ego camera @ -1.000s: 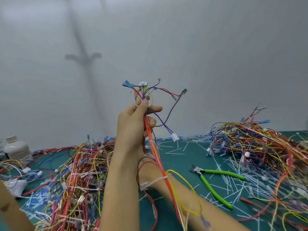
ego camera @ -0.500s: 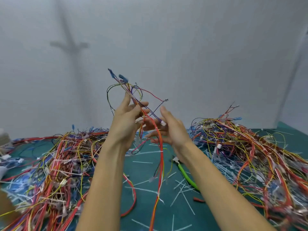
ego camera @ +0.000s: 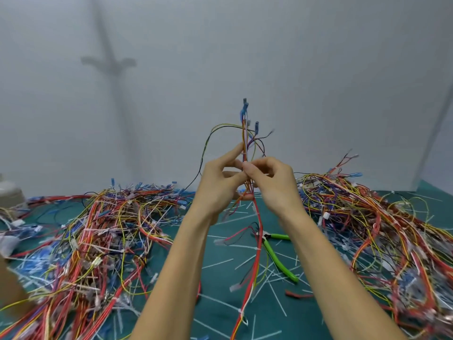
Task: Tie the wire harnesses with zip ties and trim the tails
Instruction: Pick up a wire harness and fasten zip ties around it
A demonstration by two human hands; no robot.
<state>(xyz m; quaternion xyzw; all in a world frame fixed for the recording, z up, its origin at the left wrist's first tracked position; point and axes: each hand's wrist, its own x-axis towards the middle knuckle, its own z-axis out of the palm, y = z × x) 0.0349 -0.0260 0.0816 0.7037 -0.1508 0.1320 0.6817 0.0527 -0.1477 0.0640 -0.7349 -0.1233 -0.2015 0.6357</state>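
I hold one wire harness upright in front of me, a thin bundle of red, orange, yellow and purple wires with blue terminals at the top. My left hand grips the bundle from the left, forefinger raised along it. My right hand pinches the same wires from the right, just below that forefinger. The harness's red tail hangs down between my forearms to the green mat. Green-handled cutters lie on the mat under my right forearm.
A big tangle of harnesses covers the mat on the left, and another heap fills the right. Cut white zip-tie tails litter the middle. A white bottle stands at the far left by the grey wall.
Both hands have closed on the harness: the right hand, open half a second ago, now pinches it. The wire ends, splayed before, now stand gathered straight up.
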